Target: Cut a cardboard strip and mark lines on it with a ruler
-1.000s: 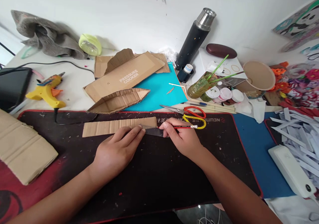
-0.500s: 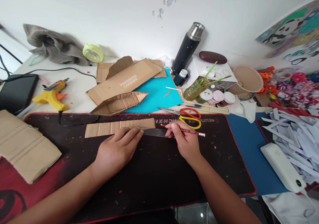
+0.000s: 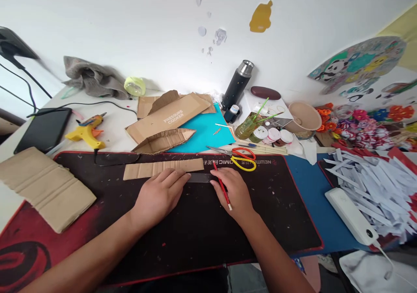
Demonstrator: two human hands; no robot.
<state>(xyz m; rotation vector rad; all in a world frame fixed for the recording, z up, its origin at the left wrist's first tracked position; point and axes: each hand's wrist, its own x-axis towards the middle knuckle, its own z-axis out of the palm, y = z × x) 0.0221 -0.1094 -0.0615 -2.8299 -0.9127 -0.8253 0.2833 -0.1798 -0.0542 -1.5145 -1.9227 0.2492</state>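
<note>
Red pencil (image 3: 223, 187) in right hand (image 3: 233, 190); left (image 3: 162, 193) on ruler (image 3: 199, 178).

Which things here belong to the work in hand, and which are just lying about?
In use:
- red pencil, in the right hand
- clear strip, perhaps a ruler, under the left hand
- cardboard strip, beside it

Seemingly just lying about:
- black flask
- gray cloth
- white paper strips
- scissors, glue gun, both untouched

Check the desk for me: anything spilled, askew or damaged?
No spill that I can see. Pale specks and a red bit litter the dark mat, like work debris. The cardboard strip by the left hand has creases across it. White paper strips lie in a messy heap at the right.
</note>
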